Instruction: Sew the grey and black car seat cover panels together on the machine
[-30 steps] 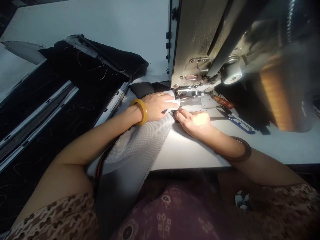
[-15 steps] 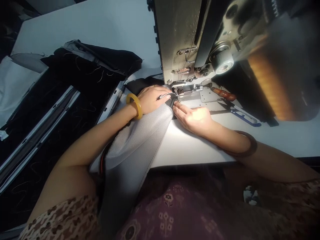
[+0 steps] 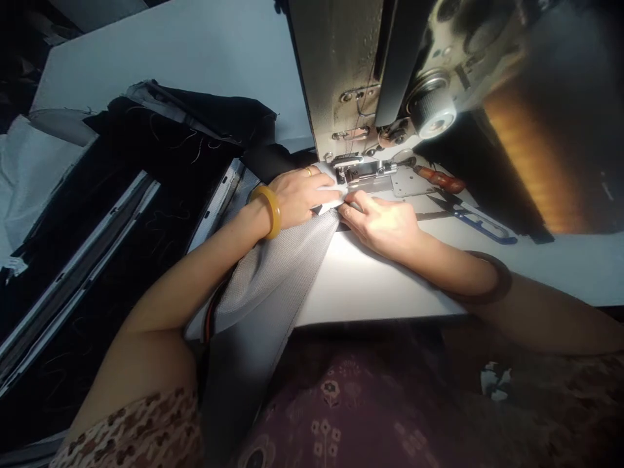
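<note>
Grey mesh fabric runs from my lap up to the presser foot of a sewing machine. My left hand, with a yellow bangle on its wrist, lies over the fabric left of the foot. Its bent fingers hold down a pale flap at the fabric's upper end. On the other side, my right hand is closed, thumb and fingertips pinching the fabric's edge just in front of the foot. The fingertips partly hide the spot beneath them.
Right of the needle plate lie a tool with a reddish-brown handle and blue-handled thread snips. Dark fabric pieces with loose threads cover the left side. White cloth lies at the far left.
My left hand has shifted its fingers, and the pale flap now covers the dark strip that showed by the foot. My right fingers have curled in more. The view has shifted slightly.
</note>
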A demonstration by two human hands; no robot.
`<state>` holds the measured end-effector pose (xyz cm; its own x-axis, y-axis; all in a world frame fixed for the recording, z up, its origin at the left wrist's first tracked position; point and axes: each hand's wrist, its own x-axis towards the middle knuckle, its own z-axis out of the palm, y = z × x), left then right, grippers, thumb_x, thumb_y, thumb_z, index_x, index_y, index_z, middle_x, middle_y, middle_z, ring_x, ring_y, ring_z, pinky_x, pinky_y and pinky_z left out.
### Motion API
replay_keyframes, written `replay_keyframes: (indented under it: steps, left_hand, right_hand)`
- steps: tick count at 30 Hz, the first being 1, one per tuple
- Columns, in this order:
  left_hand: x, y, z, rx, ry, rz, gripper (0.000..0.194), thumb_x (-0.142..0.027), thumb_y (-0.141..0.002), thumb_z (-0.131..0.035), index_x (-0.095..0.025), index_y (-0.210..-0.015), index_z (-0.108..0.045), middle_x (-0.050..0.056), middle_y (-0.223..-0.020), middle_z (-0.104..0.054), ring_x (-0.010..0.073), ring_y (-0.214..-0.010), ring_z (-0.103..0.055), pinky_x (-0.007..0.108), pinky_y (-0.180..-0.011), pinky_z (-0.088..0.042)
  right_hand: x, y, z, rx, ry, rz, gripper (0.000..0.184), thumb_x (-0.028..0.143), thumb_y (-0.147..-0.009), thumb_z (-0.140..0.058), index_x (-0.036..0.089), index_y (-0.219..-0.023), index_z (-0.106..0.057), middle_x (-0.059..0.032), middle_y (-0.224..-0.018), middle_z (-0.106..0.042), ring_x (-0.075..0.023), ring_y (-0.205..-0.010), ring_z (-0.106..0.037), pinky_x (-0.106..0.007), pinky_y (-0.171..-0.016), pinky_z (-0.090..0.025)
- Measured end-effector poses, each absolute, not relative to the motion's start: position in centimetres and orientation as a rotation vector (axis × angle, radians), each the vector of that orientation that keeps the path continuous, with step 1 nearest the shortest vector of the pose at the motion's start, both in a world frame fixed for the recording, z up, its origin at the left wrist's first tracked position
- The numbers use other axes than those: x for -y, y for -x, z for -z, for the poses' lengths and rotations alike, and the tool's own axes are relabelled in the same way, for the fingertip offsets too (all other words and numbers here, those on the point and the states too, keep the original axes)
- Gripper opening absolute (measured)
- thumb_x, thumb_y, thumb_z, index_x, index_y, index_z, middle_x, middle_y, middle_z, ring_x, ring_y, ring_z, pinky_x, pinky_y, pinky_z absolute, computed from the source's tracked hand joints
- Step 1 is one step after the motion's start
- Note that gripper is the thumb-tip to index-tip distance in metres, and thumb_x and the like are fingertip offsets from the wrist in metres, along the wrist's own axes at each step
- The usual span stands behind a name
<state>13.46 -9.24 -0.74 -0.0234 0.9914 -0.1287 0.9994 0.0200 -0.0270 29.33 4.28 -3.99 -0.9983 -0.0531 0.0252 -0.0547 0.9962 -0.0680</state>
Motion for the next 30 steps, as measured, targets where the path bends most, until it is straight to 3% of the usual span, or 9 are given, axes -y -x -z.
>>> replay_keyframes:
  steps: [4,8,14,30]
  left_hand:
    - [9.1,-13.3,0.9,-2.174,-2.149,0.103,0.046,-0.007,-0.072,-0.044,-0.024,-0.110,-0.066,0.001,-0.114,-0.063,0.0196,-0.102,-0.057,0.032,-0.087,-0.048]
    - [8.9,-13.2,0.8,-2.183,-2.101,0.111,0.043,-0.013,-0.073,-0.046,-0.022,-0.109,-0.067,0.002,-0.114,-0.064,0.0200,-0.098,-0.060,0.033,-0.086,-0.048]
    - [8.7,-13.7,0.4,-2.216,-2.038,0.048,0.033,-0.024,-0.079,-0.047,-0.020,-0.103,-0.069,0.004,-0.113,-0.065,0.0206,-0.095,-0.062,0.033,-0.085,-0.048]
    - [7.9,-14.2,0.6,-2.303,-1.974,0.122,0.032,-0.028,-0.082,-0.044,-0.018,-0.098,-0.070,0.006,-0.102,-0.067,0.0205,-0.088,-0.063,0.031,-0.078,-0.048]
  right_hand:
    - [-4.5,-29.2,4.0,3.096,-0.063,-0.093,0.041,0.032,-0.099,-0.022,0.027,-0.112,-0.062,0.0023,-0.143,-0.041,-0.0126,-0.075,-0.054,-0.028,-0.049,-0.014]
    - [-4.7,-29.1,3.9,3.099,-0.114,-0.053,0.042,0.035,-0.099,-0.022,0.030,-0.112,-0.061,0.0066,-0.137,-0.048,-0.0107,-0.064,-0.050,-0.028,-0.047,-0.012]
    - [-4.6,-29.0,3.1,3.105,-0.169,0.095,0.039,0.031,-0.096,-0.025,0.029,-0.113,-0.060,0.0052,-0.136,-0.050,-0.0090,-0.050,-0.041,-0.029,-0.045,-0.011]
    - [-4.7,-28.4,2.5,3.137,-0.133,0.092,0.040,0.030,-0.095,-0.026,0.026,-0.123,-0.054,-0.0035,-0.139,-0.047,-0.0116,-0.057,-0.051,-0.029,-0.048,-0.013]
